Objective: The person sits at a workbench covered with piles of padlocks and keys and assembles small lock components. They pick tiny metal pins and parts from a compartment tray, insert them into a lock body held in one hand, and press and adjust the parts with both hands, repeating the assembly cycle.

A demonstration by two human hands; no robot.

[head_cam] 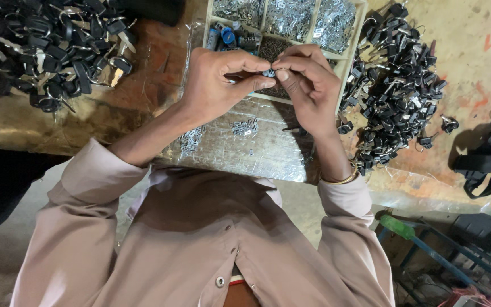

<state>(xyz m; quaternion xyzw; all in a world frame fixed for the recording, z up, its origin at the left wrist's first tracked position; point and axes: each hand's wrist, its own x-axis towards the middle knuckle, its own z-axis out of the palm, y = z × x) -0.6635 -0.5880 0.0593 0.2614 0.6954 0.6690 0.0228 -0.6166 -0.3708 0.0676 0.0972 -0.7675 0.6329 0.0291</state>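
Over the tray's (345, 59) near edge, left hand (211, 85) and right hand (311, 88) pinch one small metal part (269, 73) between fingertips (too tiny to tell more). I'd judge short, steady moves best, held over the plastic sheet (268, 150) to catch drops. Key piles crowd 10 o'clock (52, 51) and 3 o'clock (396, 91); open room lies at 6.
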